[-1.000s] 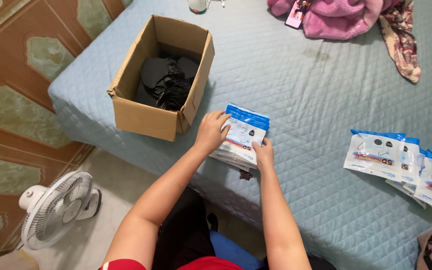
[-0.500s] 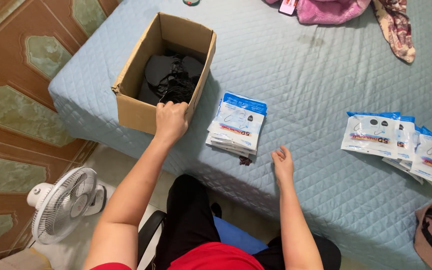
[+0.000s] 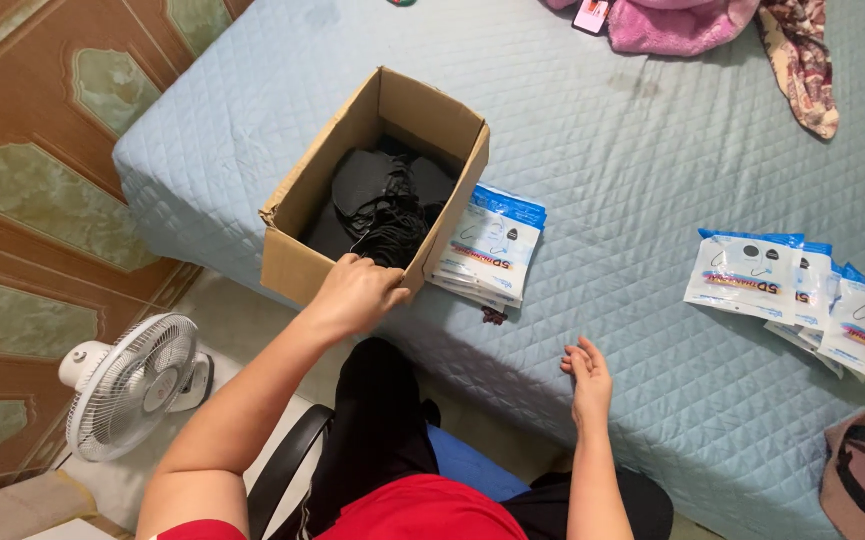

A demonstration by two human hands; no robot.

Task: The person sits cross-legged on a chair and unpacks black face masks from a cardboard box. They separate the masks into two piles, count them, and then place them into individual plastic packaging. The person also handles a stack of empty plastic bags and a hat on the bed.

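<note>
Head view — left hand [image 3: 357,293] gripping cardboard box [image 3: 377,185] near rim, box angled up-right, right hand [image 3: 588,378] open, empty.

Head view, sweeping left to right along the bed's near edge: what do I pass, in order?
White floor fan → left hand at the near rim of the cardboard box of black masks → stack of blue-and-white pouches → right hand, open, palm up → second fanned stack of pouches.
</note>
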